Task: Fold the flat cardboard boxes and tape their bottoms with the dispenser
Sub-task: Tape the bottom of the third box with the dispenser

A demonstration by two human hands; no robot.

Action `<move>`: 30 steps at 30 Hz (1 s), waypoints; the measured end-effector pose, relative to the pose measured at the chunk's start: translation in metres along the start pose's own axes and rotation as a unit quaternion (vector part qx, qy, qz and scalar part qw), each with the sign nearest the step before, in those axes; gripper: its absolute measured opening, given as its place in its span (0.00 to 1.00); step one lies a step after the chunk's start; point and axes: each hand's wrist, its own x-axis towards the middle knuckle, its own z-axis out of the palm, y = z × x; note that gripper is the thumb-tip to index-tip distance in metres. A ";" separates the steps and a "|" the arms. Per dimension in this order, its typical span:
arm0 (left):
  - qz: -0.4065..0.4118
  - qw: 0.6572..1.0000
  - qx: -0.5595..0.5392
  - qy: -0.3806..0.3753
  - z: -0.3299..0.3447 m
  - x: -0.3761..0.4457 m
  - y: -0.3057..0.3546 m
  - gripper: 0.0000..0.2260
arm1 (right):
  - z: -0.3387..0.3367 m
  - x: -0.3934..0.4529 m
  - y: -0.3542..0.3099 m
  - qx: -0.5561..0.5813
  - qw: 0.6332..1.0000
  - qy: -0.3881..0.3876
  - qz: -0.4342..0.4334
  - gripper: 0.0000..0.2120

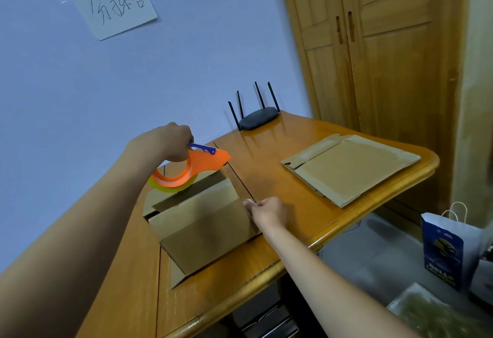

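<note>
Two cardboard boxes — one folded box [205, 220] standing on the wooden table [280, 177], one flat box [349, 167] lying farther right. One orange tape dispenser [192, 169]. Two hands — left hand [170, 141] and right hand [266, 212]. One black router [257, 118] with four antennas, one paper sign [113, 5], one blue shopping bag [445, 249].

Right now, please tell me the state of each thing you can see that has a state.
Left hand: grips the tape dispenser, raised over the box.
Right hand: pinches the box's right edge.
Folded box: set up on the table, flaps closed, tape not discernible.
Flat cardboard boxes: still flat, untouched.
Cabinet doors: closed.
Router: antennas up.
Paper bag: standing upright.
</note>
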 end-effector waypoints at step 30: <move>0.012 1.000 -0.002 0.006 -0.002 0.006 0.007 0.18 | -0.017 -0.045 0.001 0.055 0.977 -0.147 -0.143 0.32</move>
